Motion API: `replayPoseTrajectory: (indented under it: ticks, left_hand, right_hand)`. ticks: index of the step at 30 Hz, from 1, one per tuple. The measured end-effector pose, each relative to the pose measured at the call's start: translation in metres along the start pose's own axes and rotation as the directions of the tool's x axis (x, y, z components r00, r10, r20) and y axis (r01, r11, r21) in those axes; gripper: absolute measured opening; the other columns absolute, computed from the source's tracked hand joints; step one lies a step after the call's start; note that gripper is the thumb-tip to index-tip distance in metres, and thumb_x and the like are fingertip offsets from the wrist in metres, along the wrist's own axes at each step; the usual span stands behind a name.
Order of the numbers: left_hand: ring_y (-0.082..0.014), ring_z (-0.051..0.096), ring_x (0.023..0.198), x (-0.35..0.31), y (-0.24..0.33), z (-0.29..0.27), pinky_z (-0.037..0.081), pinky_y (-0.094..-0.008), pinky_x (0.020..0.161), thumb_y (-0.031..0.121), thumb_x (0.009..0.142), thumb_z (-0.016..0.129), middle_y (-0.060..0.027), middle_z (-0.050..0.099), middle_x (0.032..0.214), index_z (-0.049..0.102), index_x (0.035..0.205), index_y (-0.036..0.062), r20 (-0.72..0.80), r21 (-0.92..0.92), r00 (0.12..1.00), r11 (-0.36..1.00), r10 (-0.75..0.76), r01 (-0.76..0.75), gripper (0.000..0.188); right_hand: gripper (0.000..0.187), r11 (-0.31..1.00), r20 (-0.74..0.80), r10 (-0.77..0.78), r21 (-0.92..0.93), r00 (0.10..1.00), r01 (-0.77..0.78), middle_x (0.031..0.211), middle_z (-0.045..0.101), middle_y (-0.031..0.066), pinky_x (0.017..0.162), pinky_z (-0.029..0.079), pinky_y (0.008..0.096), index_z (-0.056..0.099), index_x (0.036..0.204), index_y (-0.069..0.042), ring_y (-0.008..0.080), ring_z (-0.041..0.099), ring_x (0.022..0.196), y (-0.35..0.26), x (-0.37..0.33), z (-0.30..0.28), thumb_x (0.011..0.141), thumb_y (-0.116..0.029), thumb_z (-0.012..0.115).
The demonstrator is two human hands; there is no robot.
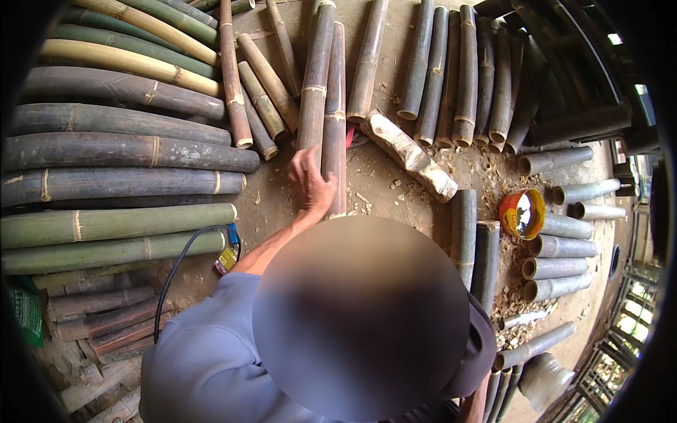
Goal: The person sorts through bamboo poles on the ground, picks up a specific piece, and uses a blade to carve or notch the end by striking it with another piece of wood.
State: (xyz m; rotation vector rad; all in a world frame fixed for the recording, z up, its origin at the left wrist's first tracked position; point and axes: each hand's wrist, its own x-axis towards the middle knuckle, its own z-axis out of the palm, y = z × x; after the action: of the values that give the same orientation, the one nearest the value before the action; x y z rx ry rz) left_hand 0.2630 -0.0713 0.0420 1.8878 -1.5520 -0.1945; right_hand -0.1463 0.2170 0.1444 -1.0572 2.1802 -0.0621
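Note:
My left hand (310, 182) reaches forward over two long brown bamboo poles lying side by side. Its fingers are bent but apart, resting on or just above the left bamboo pole (316, 84); contact is hard to tell. Beside the wrist runs the right bamboo pole (334, 106), its near end close to the large blurred area in the lower middle. A small red object (350, 135), partly hidden, lies by a pale, rough-hewn wood block (409, 155). Of my right arm only a bit of forearm (474, 402) shows at the lower edge; the hand is out of sight.
Dark and green bamboo poles (120, 180) lie stacked at the left. A black cord (169, 289) with a blue and yellow piece hangs beside my left arm. Several cut bamboo tubes (557, 268), wood shavings (511, 296) and a red-yellow tin (522, 213) are at right.

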Motion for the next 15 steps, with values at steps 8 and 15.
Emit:
replayPoseTrajectory:
  ticks: [8, 15]
  left_hand:
    - [-0.0273, 0.042, 0.108, -0.015, 0.082, 0.063, 0.038, -0.0376, 0.094, -0.003, 0.063, 0.066, -0.0130, 0.039, 0.112, 0.051, 0.111, 0.0070, 0.240, -0.402, 0.938, 0.905, 0.250, -0.138, 0.051]
    - [-0.0284, 0.046, 0.104, -0.037, 0.117, 0.112, 0.040, -0.0390, 0.093, -0.001, 0.065, 0.064, -0.0138, 0.043, 0.106, 0.052, 0.102, 0.0046, 0.302, -0.494, 0.849, 0.833, 0.433, -0.249, 0.039]
  right_hand:
    - [0.086, 0.982, -0.107, -0.008, -0.190, 0.994, -0.013, 0.129, 0.041, 0.0249, 0.092, 0.041, 0.0501, 0.015, 0.147, -0.016, 0.0426, 0.045, 0.112, 0.020, 0.075, 0.105, 0.078, -0.024, 0.067]
    - [0.097, 0.999, -0.200, 0.019, 0.050, 0.980, -0.010, 0.113, 0.053, 0.0241, 0.086, 0.045, 0.0486, 0.026, 0.139, -0.011, 0.0419, 0.054, 0.101, 0.009, 0.083, 0.109, 0.058, -0.019, 0.079]
